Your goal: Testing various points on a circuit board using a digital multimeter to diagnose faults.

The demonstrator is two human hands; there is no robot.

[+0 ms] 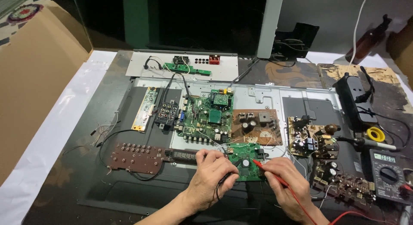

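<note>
Small green circuit board (244, 161), at the near edge of the opened metal chassis (301, 96). Left hand (213, 173) closed around what appears to be a black probe (228, 177), at the board's left edge; right hand (286, 182) pinching a red probe (269, 172), tip on the board. Risk: a slipping tip could bridge neighbouring contacts. Right of the board: multimeter (389, 173), soldering iron (365, 142), brown boards (312, 139); loose white wires (223, 143) crowd the board.

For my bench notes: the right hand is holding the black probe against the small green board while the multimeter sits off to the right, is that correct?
Not quite: the head view shows the right hand holding a red probe, not a black one, its tip on the small green board. The multimeter does sit off to the right.
</note>
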